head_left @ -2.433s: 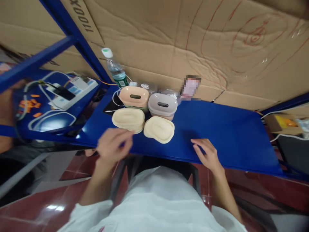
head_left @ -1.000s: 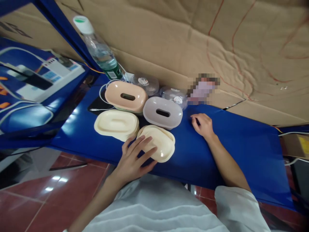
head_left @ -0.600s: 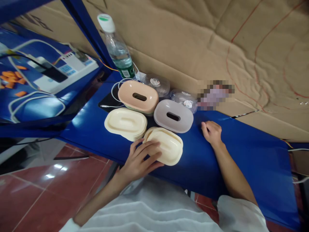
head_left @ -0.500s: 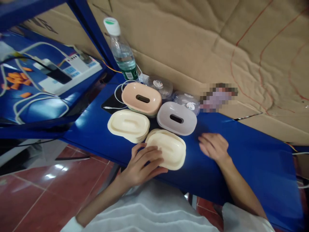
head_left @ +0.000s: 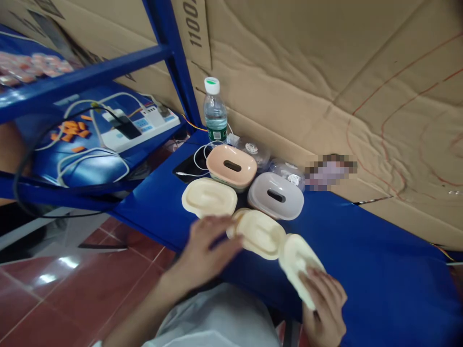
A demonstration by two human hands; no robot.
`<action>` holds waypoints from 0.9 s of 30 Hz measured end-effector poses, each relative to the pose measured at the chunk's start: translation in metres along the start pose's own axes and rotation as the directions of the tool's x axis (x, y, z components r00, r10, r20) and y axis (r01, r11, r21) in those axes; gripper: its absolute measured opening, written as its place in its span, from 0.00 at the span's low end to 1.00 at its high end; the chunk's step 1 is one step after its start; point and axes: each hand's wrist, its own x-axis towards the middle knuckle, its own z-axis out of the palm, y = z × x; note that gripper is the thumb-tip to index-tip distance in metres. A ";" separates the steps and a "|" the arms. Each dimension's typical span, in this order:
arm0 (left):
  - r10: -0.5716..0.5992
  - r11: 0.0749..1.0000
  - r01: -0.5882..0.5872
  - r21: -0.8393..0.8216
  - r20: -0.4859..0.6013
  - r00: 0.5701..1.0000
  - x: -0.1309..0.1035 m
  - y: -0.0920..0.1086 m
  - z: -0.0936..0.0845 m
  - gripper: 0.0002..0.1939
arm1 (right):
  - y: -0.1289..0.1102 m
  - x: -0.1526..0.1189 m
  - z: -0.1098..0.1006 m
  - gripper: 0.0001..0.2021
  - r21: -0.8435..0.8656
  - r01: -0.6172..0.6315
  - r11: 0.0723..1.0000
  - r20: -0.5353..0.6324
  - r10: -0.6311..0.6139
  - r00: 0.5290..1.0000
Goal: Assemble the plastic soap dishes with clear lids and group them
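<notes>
One cream dish (head_left: 294, 258) — gripped, right hand (head_left: 324, 301)

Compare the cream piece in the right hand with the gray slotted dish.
The cream piece is pale yellow; the gray dish is grayish lilac. The right hand holds the cream piece; neither hand touches the gray dish. The cream piece points toward the person; the gray dish lies more crosswise. Both have rounded ends.
</notes>
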 end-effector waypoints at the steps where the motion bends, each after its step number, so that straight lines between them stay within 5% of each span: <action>1: -0.055 0.996 0.054 0.077 0.008 0.998 -0.001 -0.018 -0.009 0.13 | 0.005 -0.005 -0.002 0.28 -0.054 -0.080 0.995 -0.002 0.080 0.997; 4: -0.100 0.970 0.065 0.232 0.142 0.985 -0.007 -0.058 -0.032 0.17 | 0.027 -0.021 -0.010 0.29 -0.167 -0.222 0.961 -0.021 0.221 0.975; 6: -0.099 0.965 0.052 0.257 0.172 0.980 -0.009 -0.066 -0.039 0.18 | 0.042 -0.030 -0.015 0.29 -0.219 -0.210 0.953 0.035 0.223 0.974; 10: -0.013 0.986 -0.010 0.167 0.138 0.990 0.006 -0.049 -0.029 0.17 | 0.059 -0.035 -0.021 0.24 -0.289 -0.188 0.939 0.136 0.234 0.963; 14: 0.147 0.984 -0.159 0.077 0.138 0.979 0.052 -0.028 -0.005 0.21 | 0.061 -0.027 -0.022 0.20 -0.283 -0.219 0.934 0.194 0.280 0.940; 20: 0.229 0.970 -0.241 0.020 0.247 0.942 0.102 -0.028 0.034 0.17 | 0.053 -0.036 -0.023 0.24 -0.232 -0.227 0.946 0.225 0.280 0.933; 24: 0.256 0.965 -0.263 0.001 0.224 0.940 0.106 -0.026 0.033 0.14 | 0.052 -0.045 -0.029 0.28 -0.190 -0.251 0.949 0.207 0.289 0.935; 27: 0.298 0.954 -0.300 -0.011 0.154 0.942 0.105 0.003 0.022 0.14 | 0.051 -0.039 -0.030 0.29 -0.113 -0.263 0.958 0.255 0.284 0.924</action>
